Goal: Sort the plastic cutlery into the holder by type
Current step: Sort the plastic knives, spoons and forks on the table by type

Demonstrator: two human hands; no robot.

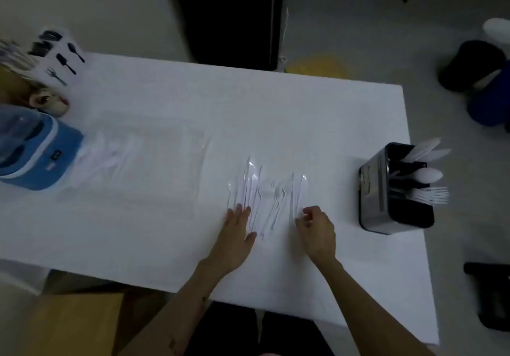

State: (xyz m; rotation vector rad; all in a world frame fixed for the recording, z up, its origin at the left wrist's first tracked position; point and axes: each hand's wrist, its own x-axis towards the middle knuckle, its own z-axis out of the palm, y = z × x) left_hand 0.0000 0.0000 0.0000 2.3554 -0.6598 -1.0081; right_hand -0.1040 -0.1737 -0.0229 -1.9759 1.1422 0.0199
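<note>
Several white plastic cutlery pieces (265, 193) lie side by side on the white table (165, 231), handles toward me. My left hand (238, 231) rests flat with fingers spread at the left end of the row, touching the handles. My right hand (317, 231) hovers at the row's right end, fingers curled; whether it pinches a handle is unclear. A black and silver holder (378, 190) stands at the right edge. Its compartments hold white knives, spoons (427, 175) and forks (432, 194).
A blue appliance (36, 151) sits at the table's left edge beside a clear plastic bag (110, 154). A card with printed cutlery pictures (62, 57) lies at the far left corner. Dark and blue objects (474, 66) stand on the floor to the right.
</note>
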